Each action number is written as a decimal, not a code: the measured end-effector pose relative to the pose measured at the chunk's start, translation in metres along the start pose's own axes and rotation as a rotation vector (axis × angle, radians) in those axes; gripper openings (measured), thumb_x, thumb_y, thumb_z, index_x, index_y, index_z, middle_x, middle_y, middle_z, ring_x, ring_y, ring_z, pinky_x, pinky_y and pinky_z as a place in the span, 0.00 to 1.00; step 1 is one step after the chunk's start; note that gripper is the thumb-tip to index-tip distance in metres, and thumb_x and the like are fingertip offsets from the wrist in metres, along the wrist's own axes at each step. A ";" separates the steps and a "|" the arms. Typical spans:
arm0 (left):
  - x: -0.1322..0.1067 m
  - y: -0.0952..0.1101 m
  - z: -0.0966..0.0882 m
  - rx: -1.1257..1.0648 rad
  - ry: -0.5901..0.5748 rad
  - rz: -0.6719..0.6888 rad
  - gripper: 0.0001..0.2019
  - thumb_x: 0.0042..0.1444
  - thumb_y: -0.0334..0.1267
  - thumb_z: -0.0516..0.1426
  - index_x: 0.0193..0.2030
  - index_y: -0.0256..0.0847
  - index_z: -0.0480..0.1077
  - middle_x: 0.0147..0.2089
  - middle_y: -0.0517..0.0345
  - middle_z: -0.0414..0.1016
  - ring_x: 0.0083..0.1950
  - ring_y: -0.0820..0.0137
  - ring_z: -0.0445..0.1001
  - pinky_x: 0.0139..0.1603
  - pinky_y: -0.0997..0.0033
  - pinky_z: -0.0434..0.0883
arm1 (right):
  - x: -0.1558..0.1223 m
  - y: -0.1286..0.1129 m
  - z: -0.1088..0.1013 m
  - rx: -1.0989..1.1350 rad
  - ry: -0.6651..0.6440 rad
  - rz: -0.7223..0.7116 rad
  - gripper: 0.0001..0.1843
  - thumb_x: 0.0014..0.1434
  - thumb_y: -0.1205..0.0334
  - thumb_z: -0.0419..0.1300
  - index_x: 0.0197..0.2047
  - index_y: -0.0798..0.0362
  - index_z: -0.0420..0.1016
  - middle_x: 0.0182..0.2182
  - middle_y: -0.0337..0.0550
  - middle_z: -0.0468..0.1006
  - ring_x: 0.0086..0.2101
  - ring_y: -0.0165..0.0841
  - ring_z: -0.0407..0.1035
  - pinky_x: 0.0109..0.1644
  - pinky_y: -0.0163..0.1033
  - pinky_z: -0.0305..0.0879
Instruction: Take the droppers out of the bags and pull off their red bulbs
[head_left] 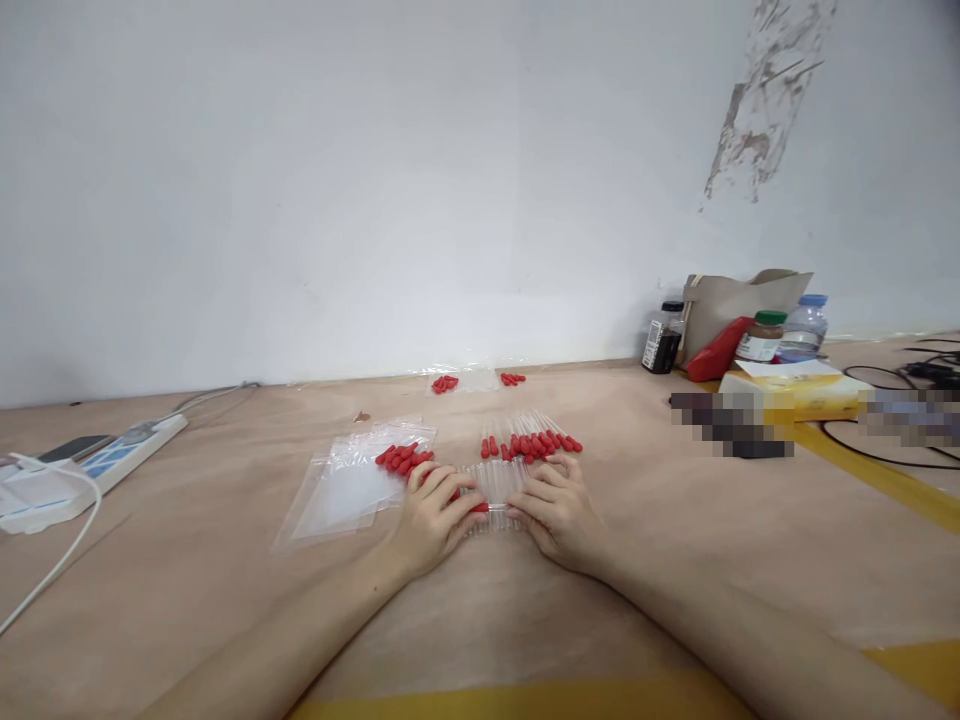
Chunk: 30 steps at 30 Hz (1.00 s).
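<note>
My left hand [436, 512] is closed, pinching a red rubber bulb [480, 508] between thumb and fingers. Opposite it, my right hand [559, 512] pinches a thin glass dropper tube [499, 508], which runs level to the bulb. Whether the tube sits inside the bulb is hard to make out. Loose glass tubes [491, 480] lie side by side beneath both hands. Just beyond them are several droppers [536, 445] with red bulbs on, their glass ends pointing away. Loose red bulbs [401, 457] are heaped beside my left hand, partly hidden by it.
Clear zip bags [330, 500] lie left of the hands. Bagged red-bulbed pieces [444, 384] rest near the wall. A power strip [97, 475] with a white cable is at left. Bottles [805, 325], a grey bag [739, 305] and a yellow tissue pack [799, 390] stand at right.
</note>
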<state>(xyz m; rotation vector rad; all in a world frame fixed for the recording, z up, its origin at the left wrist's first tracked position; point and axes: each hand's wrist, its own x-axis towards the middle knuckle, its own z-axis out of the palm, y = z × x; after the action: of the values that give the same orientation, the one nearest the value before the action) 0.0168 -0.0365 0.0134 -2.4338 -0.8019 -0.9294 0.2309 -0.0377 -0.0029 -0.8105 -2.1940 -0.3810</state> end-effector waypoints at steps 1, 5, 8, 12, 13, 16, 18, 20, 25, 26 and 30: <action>0.000 0.000 -0.001 0.003 -0.020 0.001 0.05 0.55 0.39 0.54 0.36 0.45 0.70 0.36 0.59 0.75 0.40 0.68 0.68 0.48 0.60 0.56 | 0.000 0.000 0.000 0.004 0.011 -0.003 0.09 0.58 0.61 0.52 0.33 0.49 0.73 0.22 0.36 0.70 0.31 0.29 0.60 0.49 0.44 0.47; 0.001 0.002 -0.006 0.012 -0.061 0.032 0.06 0.55 0.40 0.54 0.30 0.44 0.70 0.32 0.61 0.75 0.38 0.68 0.68 0.49 0.58 0.55 | -0.001 -0.004 -0.002 0.020 0.035 -0.035 0.09 0.57 0.62 0.53 0.30 0.49 0.73 0.18 0.34 0.69 0.28 0.28 0.58 0.48 0.43 0.48; -0.002 0.003 -0.009 0.010 -0.067 0.065 0.06 0.55 0.39 0.54 0.29 0.44 0.70 0.30 0.63 0.75 0.36 0.69 0.68 0.48 0.59 0.55 | -0.005 -0.004 -0.005 0.025 0.033 -0.041 0.09 0.57 0.62 0.53 0.29 0.49 0.72 0.17 0.34 0.69 0.27 0.28 0.58 0.49 0.44 0.47; -0.016 -0.009 -0.013 -0.058 -0.031 0.001 0.04 0.54 0.34 0.54 0.31 0.44 0.70 0.32 0.62 0.75 0.37 0.70 0.68 0.48 0.60 0.58 | -0.011 0.010 -0.014 0.056 0.039 0.047 0.11 0.57 0.63 0.52 0.28 0.50 0.73 0.18 0.35 0.70 0.28 0.28 0.60 0.49 0.44 0.47; -0.020 -0.016 -0.014 -0.098 0.005 -0.069 0.05 0.54 0.33 0.54 0.32 0.43 0.71 0.33 0.60 0.75 0.37 0.70 0.68 0.47 0.62 0.60 | -0.012 0.016 -0.016 0.071 0.043 0.119 0.11 0.57 0.62 0.51 0.28 0.50 0.74 0.19 0.36 0.71 0.28 0.28 0.61 0.48 0.44 0.47; -0.026 -0.042 -0.016 -0.234 0.150 -0.433 0.07 0.54 0.36 0.54 0.35 0.41 0.72 0.36 0.56 0.72 0.38 0.69 0.68 0.40 0.68 0.65 | -0.013 0.030 -0.016 0.172 0.052 0.402 0.13 0.58 0.58 0.50 0.31 0.49 0.75 0.25 0.37 0.75 0.30 0.29 0.64 0.46 0.43 0.50; -0.025 -0.062 -0.016 -0.329 0.265 -0.733 0.09 0.52 0.40 0.55 0.37 0.41 0.73 0.37 0.55 0.71 0.38 0.69 0.68 0.38 0.71 0.66 | -0.011 0.034 -0.011 0.294 0.068 0.563 0.15 0.57 0.54 0.50 0.32 0.49 0.76 0.26 0.38 0.75 0.29 0.30 0.66 0.40 0.39 0.55; -0.024 -0.081 -0.016 -0.506 0.381 -1.053 0.11 0.48 0.41 0.56 0.37 0.40 0.73 0.36 0.57 0.71 0.36 0.70 0.68 0.36 0.73 0.66 | -0.010 0.032 -0.004 0.444 0.082 0.694 0.18 0.56 0.51 0.50 0.33 0.52 0.76 0.24 0.38 0.74 0.26 0.30 0.65 0.32 0.35 0.57; -0.032 -0.110 -0.019 -0.811 0.424 -1.441 0.07 0.43 0.34 0.56 0.30 0.35 0.70 0.29 0.57 0.70 0.26 0.77 0.66 0.29 0.75 0.66 | -0.009 0.029 0.004 0.640 0.093 0.876 0.23 0.55 0.47 0.50 0.33 0.58 0.76 0.19 0.37 0.70 0.22 0.30 0.64 0.24 0.33 0.56; -0.034 -0.112 -0.019 -0.793 0.395 -1.432 0.07 0.42 0.33 0.56 0.30 0.34 0.70 0.28 0.58 0.69 0.25 0.77 0.66 0.29 0.75 0.66 | -0.010 0.029 0.005 0.634 0.101 0.868 0.22 0.55 0.47 0.50 0.33 0.58 0.76 0.21 0.39 0.72 0.24 0.31 0.66 0.26 0.34 0.58; -0.038 -0.114 -0.016 -0.650 0.309 -1.359 0.15 0.40 0.38 0.59 0.38 0.36 0.69 0.27 0.60 0.68 0.26 0.75 0.65 0.29 0.74 0.64 | -0.010 0.029 0.004 0.457 0.107 0.744 0.17 0.55 0.53 0.50 0.37 0.52 0.76 0.34 0.43 0.77 0.35 0.36 0.69 0.38 0.38 0.61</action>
<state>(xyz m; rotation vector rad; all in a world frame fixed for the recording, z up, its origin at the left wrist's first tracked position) -0.0873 0.0266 0.0166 -1.7866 -2.3691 -2.2013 0.2523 -0.0182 -0.0126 -1.2162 -1.6268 0.4193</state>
